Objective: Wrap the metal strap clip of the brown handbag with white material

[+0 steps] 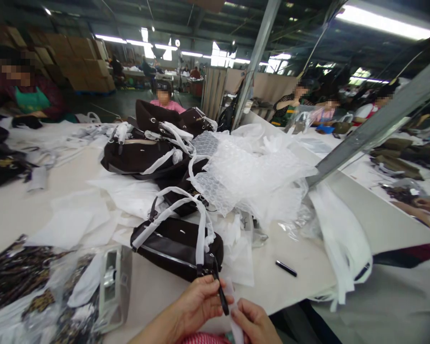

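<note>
Looks like a big workshop, with bags (181, 246), piled boxes (84, 71), long lights (385, 22) and people (167, 105) at tables (304, 246).

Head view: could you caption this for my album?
Left hand holding a dark strap by a bag, right hand pinching a white strip.

The bottom edge cuts off my view just behind the right grip (253, 321). Beyond it, bubble wrap (243, 177) partly hides a dark bag (182, 207).
</note>
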`<action>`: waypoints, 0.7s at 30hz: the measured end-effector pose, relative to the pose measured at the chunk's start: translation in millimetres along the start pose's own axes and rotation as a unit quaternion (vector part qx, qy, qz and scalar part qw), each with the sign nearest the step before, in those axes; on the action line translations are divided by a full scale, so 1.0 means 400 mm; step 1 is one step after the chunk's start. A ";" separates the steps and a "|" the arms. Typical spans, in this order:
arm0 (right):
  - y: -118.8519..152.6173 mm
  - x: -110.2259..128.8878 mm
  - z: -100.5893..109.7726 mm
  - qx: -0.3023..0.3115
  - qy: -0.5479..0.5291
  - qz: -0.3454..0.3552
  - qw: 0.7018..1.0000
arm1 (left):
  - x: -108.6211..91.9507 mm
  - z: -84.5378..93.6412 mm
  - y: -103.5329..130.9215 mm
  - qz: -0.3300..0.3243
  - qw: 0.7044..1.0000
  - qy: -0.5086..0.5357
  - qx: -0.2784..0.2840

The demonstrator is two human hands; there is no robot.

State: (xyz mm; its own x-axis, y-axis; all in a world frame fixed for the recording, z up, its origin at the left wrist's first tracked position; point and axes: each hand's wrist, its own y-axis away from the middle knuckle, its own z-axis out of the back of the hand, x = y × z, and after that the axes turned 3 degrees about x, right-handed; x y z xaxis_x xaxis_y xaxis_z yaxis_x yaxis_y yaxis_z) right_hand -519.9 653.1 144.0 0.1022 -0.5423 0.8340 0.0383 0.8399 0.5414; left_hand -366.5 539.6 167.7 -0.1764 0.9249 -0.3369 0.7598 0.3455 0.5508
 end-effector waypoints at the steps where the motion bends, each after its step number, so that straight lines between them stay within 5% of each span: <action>1: 0.001 -0.002 0.000 0.018 0.004 0.000 1.000 | -0.001 -0.001 0.000 -0.005 1.000 0.000 -0.001; 6: 0.006 0.013 0.027 0.067 0.066 0.020 0.995 | 0.001 0.001 0.003 -0.006 0.999 -0.032 -0.027; 11: -0.016 0.071 0.065 -0.075 0.119 0.071 0.988 | 0.011 0.006 0.008 0.008 0.996 -0.073 -0.044; 14: -0.041 0.118 0.071 -0.136 0.161 0.190 0.959 | 0.012 0.000 0.022 0.030 0.997 -0.058 -0.039; 16: -0.060 0.148 0.073 -0.091 0.205 0.275 0.935 | 0.011 -0.004 0.034 0.042 0.999 -0.028 -0.019; 21: -0.119 0.185 0.084 0.063 0.269 0.348 0.896 | 0.019 0.005 0.044 0.048 0.996 0.071 -0.011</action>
State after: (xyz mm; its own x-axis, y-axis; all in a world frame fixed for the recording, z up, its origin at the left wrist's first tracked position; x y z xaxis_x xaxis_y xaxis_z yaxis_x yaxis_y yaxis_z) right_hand -547.5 572.2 183.3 0.5230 0.2310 0.8204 -0.3307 0.9422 -0.0545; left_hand -353.3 552.4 173.5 -0.1904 0.9666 -0.1716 0.7635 0.2557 0.5930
